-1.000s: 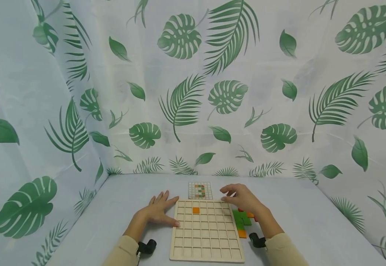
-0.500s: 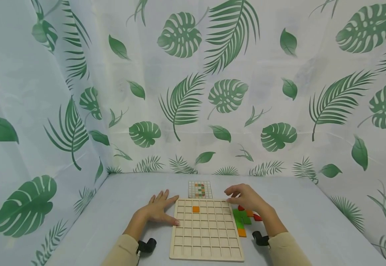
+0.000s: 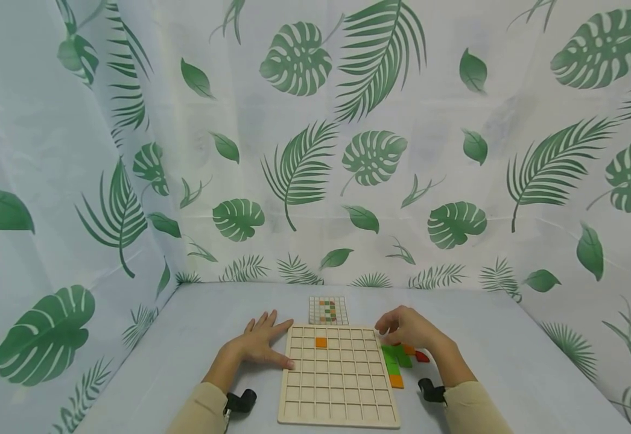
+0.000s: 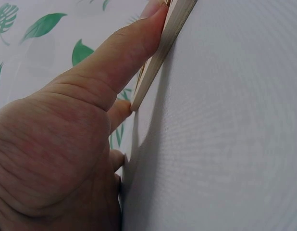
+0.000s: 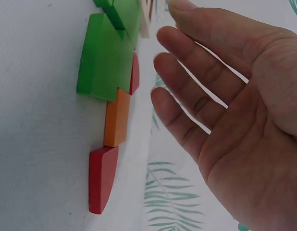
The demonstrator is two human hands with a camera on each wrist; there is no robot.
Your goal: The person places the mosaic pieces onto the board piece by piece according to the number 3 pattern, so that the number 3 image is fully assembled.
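A wooden grid board [image 3: 342, 381] lies flat on the table, one orange square tile [image 3: 321, 342] in its upper left part. My left hand [image 3: 258, 345] rests at the board's left side with fingers spread; its thumb [image 4: 134, 50] touches the board's edge [image 4: 160, 60] in the left wrist view. Over the board's upper right corner hovers my right hand [image 3: 410, 330], its fingers loosely bent and nothing visible between them. Beside and below it in the right wrist view are a green block [image 5: 103, 60], an orange block [image 5: 117, 120] and a red block with a curved side [image 5: 101, 180].
Behind the board lies a small printed grid card [image 3: 315, 313] with a coloured pattern. More green pieces [image 3: 391, 360] and an orange piece [image 3: 396, 381] lie along the board's right edge. A leaf-patterned curtain [image 3: 315, 150] encloses the table at the back and sides.
My right hand has moved rightward, away from the card and toward the coloured pieces, and its fingers now point further down. The left hand and the board stay put.
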